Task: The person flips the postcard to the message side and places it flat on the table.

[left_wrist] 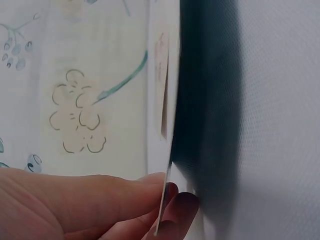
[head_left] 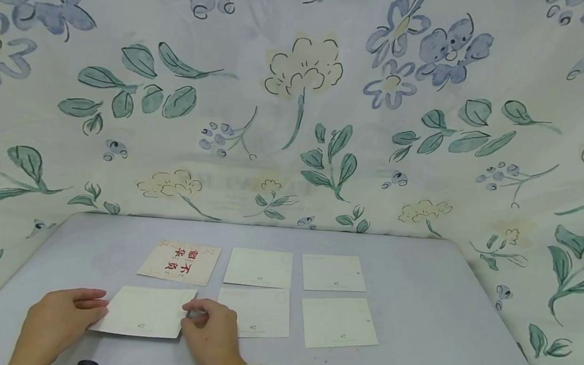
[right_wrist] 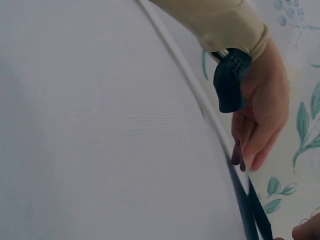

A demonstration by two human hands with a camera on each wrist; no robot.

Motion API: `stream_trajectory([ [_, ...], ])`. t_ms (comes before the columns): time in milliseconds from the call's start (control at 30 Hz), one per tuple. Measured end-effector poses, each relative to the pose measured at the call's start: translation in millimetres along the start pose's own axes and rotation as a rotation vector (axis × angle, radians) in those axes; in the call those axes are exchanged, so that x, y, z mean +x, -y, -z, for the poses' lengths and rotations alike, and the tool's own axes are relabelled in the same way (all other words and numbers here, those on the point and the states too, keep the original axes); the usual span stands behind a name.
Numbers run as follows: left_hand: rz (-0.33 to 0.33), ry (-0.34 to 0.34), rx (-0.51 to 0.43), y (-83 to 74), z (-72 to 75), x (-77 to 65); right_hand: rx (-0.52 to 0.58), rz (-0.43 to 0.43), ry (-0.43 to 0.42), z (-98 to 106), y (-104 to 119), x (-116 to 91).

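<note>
Both hands hold a cream postcard (head_left: 147, 312) by its short sides, low over the table at the front left. My left hand (head_left: 57, 319) pinches its left edge between thumb and fingers. In the left wrist view the postcard (left_wrist: 172, 100) appears edge-on, with the left thumb (left_wrist: 125, 192) against one face. At the opposite edge, the right hand (head_left: 213, 335) pinches the card with thumb and forefinger. The right wrist view shows the left hand (right_wrist: 262, 110) across from it, and only fingertips of the right hand (right_wrist: 307, 231) in the corner.
Behind the held card lies a postcard with red characters (head_left: 179, 262). To the right, pale cards lie in two rows: two at the back (head_left: 258, 267) (head_left: 334, 273) and two in front (head_left: 259, 313) (head_left: 339, 323). Floral cloth (head_left: 293, 165) hangs behind the pale table (head_left: 430, 334).
</note>
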State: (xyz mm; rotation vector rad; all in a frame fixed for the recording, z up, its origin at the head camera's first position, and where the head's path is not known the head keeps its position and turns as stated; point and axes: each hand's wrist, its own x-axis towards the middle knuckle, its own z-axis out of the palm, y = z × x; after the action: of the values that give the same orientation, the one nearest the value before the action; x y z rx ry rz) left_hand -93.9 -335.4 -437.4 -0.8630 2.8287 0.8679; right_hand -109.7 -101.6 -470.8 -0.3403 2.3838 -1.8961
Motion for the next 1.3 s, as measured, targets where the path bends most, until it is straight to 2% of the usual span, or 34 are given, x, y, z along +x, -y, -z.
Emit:
stream_trajectory([
  [233,-0.022,-0.023,0.006,-0.3,-5.2,2.1,-0.035,-0.017,0.022,1.1,0.0,-0.8],
  [633,-0.074,-0.015,0.038,-2.7,-6.6,-3.7,-0.038,-0.039,0.018,1.0,0.2,-1.3],
  [1000,0.006,-0.013,0.036,-1.9,-8.9,-0.8,-0.016,-0.039,0.026,1.0,1.4,-1.3],
  [1133,0.004,0.002,0.024,-3.4,-6.0,-2.2,0.001,-0.003,0.025,2.6,2.3,-0.2],
  [1300,0.006,-0.017,0.028,-7.7,-5.2,-3.0,0.017,0.055,0.014,3.6,2.9,1.1],
])
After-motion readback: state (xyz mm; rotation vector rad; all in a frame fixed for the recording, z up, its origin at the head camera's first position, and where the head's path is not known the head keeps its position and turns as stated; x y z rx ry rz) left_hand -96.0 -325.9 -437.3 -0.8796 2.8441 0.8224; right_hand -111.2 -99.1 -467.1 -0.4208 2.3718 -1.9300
